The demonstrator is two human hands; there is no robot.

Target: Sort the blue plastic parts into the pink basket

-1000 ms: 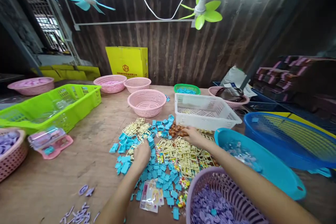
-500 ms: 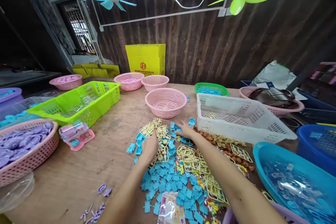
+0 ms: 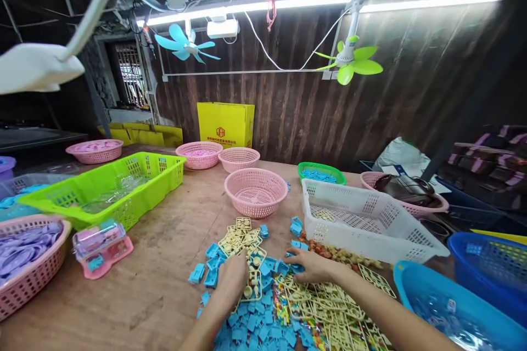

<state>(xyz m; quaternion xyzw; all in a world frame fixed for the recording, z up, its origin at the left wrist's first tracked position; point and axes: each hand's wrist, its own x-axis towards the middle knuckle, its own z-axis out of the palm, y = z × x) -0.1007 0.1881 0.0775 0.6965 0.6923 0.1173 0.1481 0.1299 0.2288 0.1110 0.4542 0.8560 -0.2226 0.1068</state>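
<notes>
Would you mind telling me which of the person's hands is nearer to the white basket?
The right hand. It rests on the blue pieces just below the white basket, near its front-left corner. The left hand lies farther left, on the cream part frames.

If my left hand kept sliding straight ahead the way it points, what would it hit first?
Probably the cream plastic part frames just beyond the left hand; further on sits the round pink mesh basket, though depth is hard to judge.

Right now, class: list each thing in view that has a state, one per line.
left hand: closed on a cream parts frame
right hand: flat on blue pieces
white basket: nearly empty
middle pink basket: empty
green tray: holds clear bags
green fan: blades sharp, seemingly stopped
</notes>
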